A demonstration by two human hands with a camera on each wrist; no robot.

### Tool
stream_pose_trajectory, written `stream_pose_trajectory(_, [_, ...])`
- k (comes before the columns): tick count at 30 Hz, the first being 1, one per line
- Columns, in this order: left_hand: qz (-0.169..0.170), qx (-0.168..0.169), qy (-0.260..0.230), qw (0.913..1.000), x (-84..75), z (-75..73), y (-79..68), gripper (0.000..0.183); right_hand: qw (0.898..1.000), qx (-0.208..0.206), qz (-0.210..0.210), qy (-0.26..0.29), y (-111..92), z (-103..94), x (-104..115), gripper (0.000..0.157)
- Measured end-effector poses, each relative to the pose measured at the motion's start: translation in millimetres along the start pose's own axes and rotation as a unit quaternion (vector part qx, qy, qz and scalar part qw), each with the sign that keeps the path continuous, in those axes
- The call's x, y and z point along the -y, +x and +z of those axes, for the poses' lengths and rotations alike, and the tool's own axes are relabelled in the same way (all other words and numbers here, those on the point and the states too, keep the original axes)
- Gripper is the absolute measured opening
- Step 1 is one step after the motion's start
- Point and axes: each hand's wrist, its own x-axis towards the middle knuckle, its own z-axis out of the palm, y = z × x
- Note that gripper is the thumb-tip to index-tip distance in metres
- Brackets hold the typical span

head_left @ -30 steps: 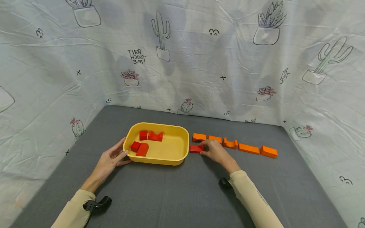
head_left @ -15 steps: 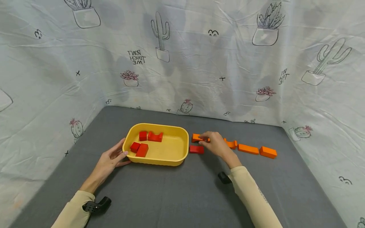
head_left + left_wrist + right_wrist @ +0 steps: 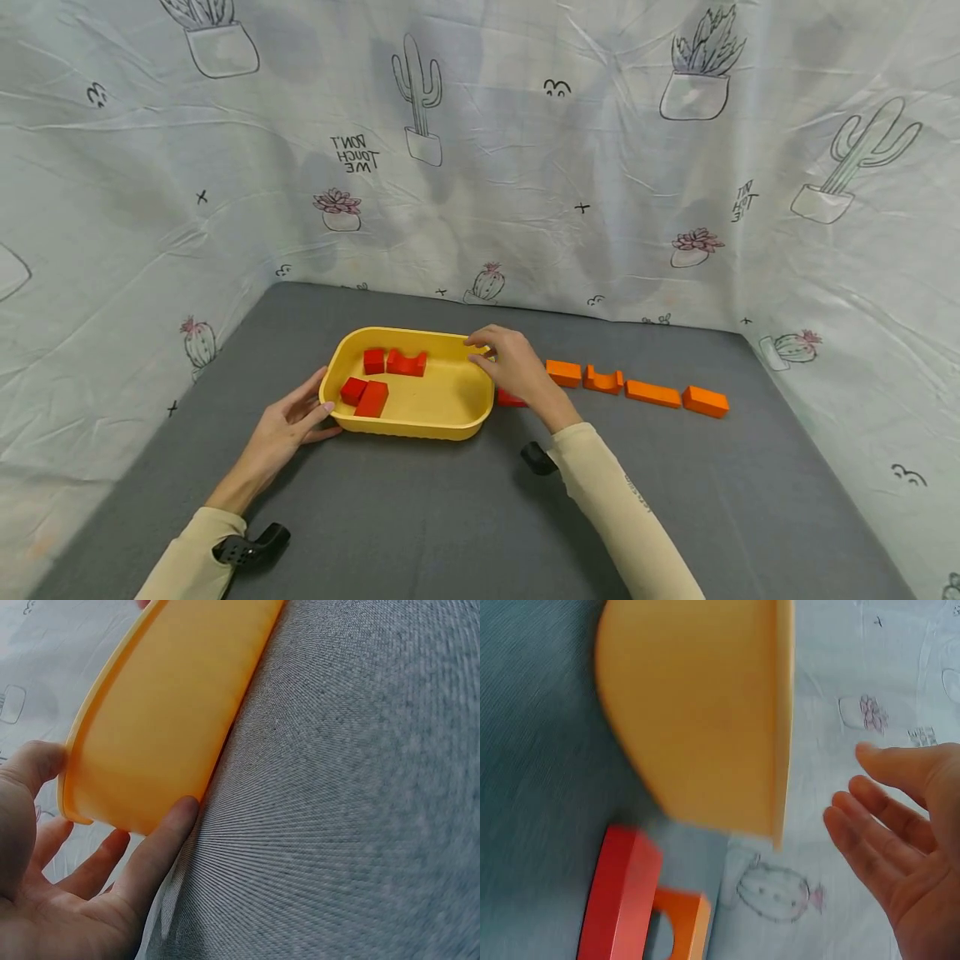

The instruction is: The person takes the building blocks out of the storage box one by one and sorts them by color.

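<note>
A yellow tray (image 3: 417, 432) lies on the grey table with several red blocks inside. A red block with a curved notch (image 3: 407, 364) and a small red cube (image 3: 374, 361) sit near its far wall; another red cube (image 3: 353, 391) leans by a red block (image 3: 372, 399) at the near left. My left hand (image 3: 281, 425) holds the tray's left end, thumb at the rim and fingers against the outer wall. My right hand (image 3: 513, 362) hovers over the right rim, fingers loosely bent and holding nothing. Beneath it is a red block (image 3: 621, 892) on the table.
Right of the tray runs a row of orange blocks: a plain block (image 3: 563, 373), a notched block (image 3: 603, 381), a long block (image 3: 653, 394) and an end block (image 3: 706, 402). An orange arch block (image 3: 697, 915) is hidden from the head view. Patterned cloth (image 3: 510, 167) walls the table.
My right hand has let go of the red block beside the tray, then lifted and moved left to the tray's right rim. My left hand has stayed on the tray.
</note>
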Motion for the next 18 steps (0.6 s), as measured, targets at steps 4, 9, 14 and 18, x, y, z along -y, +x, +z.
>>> stream_pose_trajectory(4, [0.002,0.004,-0.005,1.0000,0.1,-1.3,-0.2,0.067,0.998,0.051,0.023,0.001,13,13.1,8,0.027])
stream_pose_trajectory(9, [0.001,0.007,-0.008,0.9999,0.7,-2.1,0.1,0.067,0.995,0.086,0.046,-0.001,25,30.7,10,0.032])
stream_pose_trajectory(14, [-0.006,0.004,-0.006,1.0000,-0.5,-1.7,0.7,0.067,0.992,0.104,0.073,-0.001,35,43.2,9,0.035])
stream_pose_trajectory(18, [-0.005,0.001,-0.004,1.0000,0.1,-0.3,0.6,0.068,0.988,0.126,0.093,-0.011,42,53.5,9,0.033])
